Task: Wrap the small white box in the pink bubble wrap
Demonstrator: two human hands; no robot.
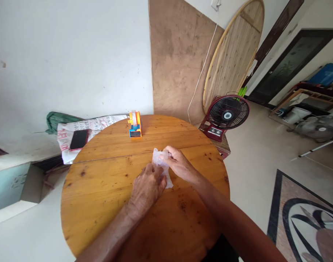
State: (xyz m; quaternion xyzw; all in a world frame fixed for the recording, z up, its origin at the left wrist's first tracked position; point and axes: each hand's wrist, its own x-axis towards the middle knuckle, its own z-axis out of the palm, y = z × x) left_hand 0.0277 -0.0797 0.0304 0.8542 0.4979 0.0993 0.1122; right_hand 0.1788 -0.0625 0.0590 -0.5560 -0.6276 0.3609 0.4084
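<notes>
A small crumpled piece of translucent whitish bubble wrap [168, 180] lies at the middle of the round wooden table [101, 203]. My left hand [148, 182] has its fingers curled onto the wrap's left side, with the fingertips partly hidden. At the wrap's upper right, my right hand [180, 163] pinches it between thumb and bent fingers. Whether anything is inside the wrap cannot be seen. Beyond both hands, near the table's far edge, stands an orange and blue tape dispenser [135, 125] with a roll of clear tape.
A dark phone [79, 139] rests on a printed white sack [66, 148] beside the table's far left. To the right, a dark red fan [228, 113] stands on a low stand. A large round wooden board [234, 51] leans on the wall behind it.
</notes>
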